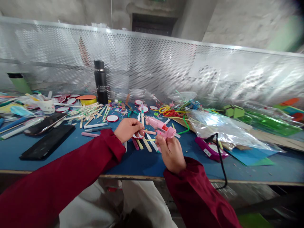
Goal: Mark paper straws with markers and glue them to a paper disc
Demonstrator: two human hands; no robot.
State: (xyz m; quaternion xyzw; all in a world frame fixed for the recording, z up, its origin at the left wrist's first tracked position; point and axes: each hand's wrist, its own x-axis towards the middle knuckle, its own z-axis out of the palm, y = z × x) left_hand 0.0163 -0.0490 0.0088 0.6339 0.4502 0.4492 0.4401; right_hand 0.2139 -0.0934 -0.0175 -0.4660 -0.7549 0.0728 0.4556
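My right hand (171, 152) is closed round the handle of a pink hot glue gun (161, 126), whose nozzle points left and away from me. My left hand (129, 129) is closed in a pinch just left of the nozzle; what lies between its fingertips is hidden. Right below those fingertips is a white disc with a red rim (138, 136), partly covered by the hand. Coloured craft sticks (146, 144) and a white pen (152, 142) spread outward around the disc on the blue table. A purple-tipped stick (142, 109) stands out beyond my left fingers.
Left are two black phones (47, 142), a pile of craft sticks (91, 112), a paper cup (46, 106) and a black bottle (101, 82). Right are clear plastic bags (220, 126), pipe cleaners (166, 109) and a purple device (211, 149) with a black cord. A perforated metal panel (152, 63) closes the back.
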